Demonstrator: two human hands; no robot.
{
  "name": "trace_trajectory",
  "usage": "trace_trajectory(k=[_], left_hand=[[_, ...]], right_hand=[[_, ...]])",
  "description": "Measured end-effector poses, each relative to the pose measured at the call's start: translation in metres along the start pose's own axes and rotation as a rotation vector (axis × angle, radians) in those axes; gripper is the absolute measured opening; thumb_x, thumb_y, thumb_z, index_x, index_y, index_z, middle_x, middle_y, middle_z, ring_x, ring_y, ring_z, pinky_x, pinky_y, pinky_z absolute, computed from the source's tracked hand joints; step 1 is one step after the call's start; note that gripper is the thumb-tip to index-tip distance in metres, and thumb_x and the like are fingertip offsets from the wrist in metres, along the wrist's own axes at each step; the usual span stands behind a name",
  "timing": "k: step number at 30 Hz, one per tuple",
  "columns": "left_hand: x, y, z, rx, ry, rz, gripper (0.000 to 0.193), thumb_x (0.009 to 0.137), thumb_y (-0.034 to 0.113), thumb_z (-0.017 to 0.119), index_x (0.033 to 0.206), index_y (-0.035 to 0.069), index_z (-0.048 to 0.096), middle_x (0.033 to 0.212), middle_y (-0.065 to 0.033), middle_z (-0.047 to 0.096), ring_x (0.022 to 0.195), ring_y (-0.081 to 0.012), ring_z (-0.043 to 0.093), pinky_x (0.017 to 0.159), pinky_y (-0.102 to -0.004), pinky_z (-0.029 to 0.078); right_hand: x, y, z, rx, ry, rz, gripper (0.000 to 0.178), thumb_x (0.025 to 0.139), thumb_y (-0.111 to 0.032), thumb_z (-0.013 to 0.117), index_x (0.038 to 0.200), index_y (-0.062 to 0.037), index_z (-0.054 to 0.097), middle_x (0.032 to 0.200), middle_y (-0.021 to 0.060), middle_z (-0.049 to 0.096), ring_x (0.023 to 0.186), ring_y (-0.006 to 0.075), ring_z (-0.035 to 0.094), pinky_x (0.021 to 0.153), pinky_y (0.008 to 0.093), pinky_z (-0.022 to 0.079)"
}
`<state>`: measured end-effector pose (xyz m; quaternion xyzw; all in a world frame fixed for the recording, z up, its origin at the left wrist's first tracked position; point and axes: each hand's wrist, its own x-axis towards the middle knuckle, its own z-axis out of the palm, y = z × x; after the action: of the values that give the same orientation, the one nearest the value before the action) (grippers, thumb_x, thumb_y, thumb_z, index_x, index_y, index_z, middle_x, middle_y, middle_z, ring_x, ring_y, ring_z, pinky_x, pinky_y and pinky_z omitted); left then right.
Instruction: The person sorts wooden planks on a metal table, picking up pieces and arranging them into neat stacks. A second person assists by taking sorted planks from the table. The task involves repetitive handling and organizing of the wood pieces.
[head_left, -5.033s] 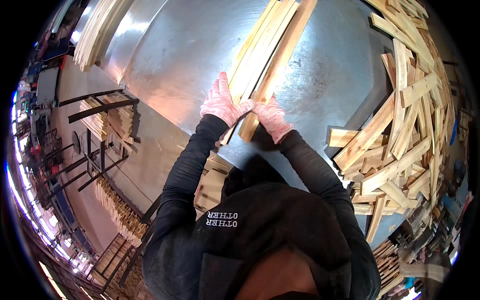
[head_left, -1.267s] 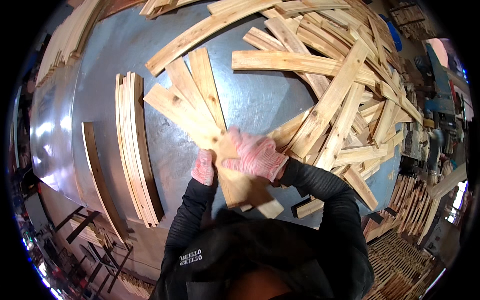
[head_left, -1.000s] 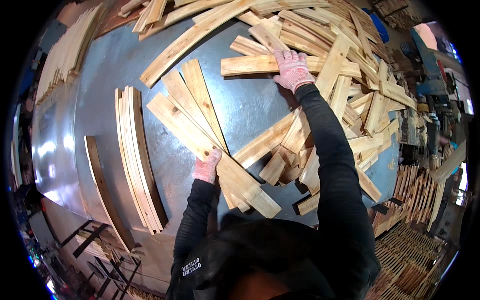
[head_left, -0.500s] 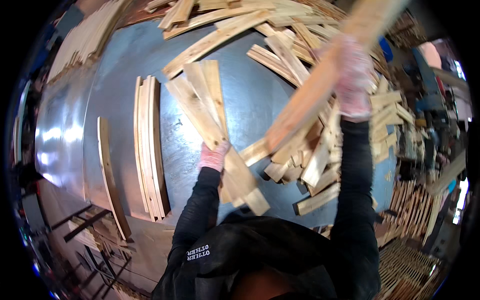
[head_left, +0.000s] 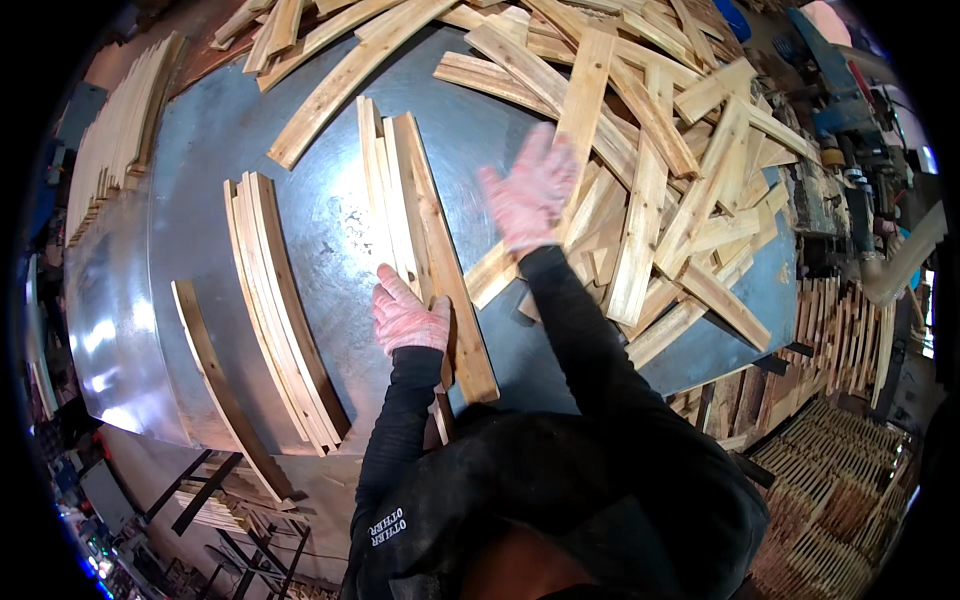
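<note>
My left hand (head_left: 408,315), in a pinkish-white work glove, grips the near part of a small bundle of wooden boards (head_left: 388,190) on the metal table. A wider board (head_left: 440,250) with knots leans along the bundle's right side. My right hand (head_left: 533,190), gloved alike, holds nothing and has its fingers spread; it is slightly blurred. Just to its right, a long pale board (head_left: 585,90) lies on a jumbled pile of boards (head_left: 650,210). Whether the right fingertips touch that board, I cannot tell.
Left of my left hand, several boards (head_left: 280,310) stand side by side in a row. A single board (head_left: 225,385) overhangs the near edge of the metal table (head_left: 200,230). A neat stack (head_left: 125,130) stands at the far left, and slatted wood stacks (head_left: 825,500) fill the lower right.
The board that my right hand held is released, and that hand has moved left, toward the middle. The crossed boards at my left hand now lie nearly parallel. The view has shifted somewhat.
</note>
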<state>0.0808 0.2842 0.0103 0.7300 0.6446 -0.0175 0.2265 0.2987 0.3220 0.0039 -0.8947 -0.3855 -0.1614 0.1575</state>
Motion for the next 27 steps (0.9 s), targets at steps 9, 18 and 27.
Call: trace_trajectory(k=[9, 18, 27], left_hand=[[0.004, 0.002, 0.008, -0.002, 0.061, 0.028, 0.102, 0.079, 0.033, 0.072, 0.153, 0.005, 0.009, 0.14, -0.0297, 0.037, 0.126, -0.0437, 0.043, 0.103, -0.0491, 0.039], [-0.015, -0.051, -0.009, -0.06, 0.241, 0.043, 0.089, 0.077, 0.028, 0.071, 0.149, 0.007, 0.025, 0.127, -0.0273, 0.049, 0.108, -0.0441, 0.056, 0.092, -0.0492, 0.047], [-0.036, -0.047, -0.006, 0.071, 0.055, -0.05, 0.111, 0.07, 0.05, 0.077, 0.15, 0.001, 0.017, 0.141, -0.0304, 0.038, 0.129, -0.0435, 0.04, 0.107, -0.0483, 0.034]], right_hand=[[-0.03, 0.018, -0.008, 0.632, -0.608, 0.245, 0.098, 0.073, -0.013, 0.067, 0.152, -0.0007, 0.012, 0.154, 0.0289, 0.017, 0.142, 0.0416, 0.023, 0.119, 0.0375, 0.021], [-0.108, -0.038, -0.01, 1.149, -0.88, 0.211, 0.086, 0.082, -0.022, 0.065, 0.153, -0.0067, 0.02, 0.146, 0.0256, 0.036, 0.136, 0.0404, 0.035, 0.112, 0.04, 0.032], [-0.133, -0.059, 0.002, 0.368, -0.552, -0.068, 0.072, 0.09, -0.043, 0.054, 0.142, 0.0035, 0.036, 0.144, 0.03, 0.037, 0.135, 0.0461, 0.034, 0.114, 0.0498, 0.023]])
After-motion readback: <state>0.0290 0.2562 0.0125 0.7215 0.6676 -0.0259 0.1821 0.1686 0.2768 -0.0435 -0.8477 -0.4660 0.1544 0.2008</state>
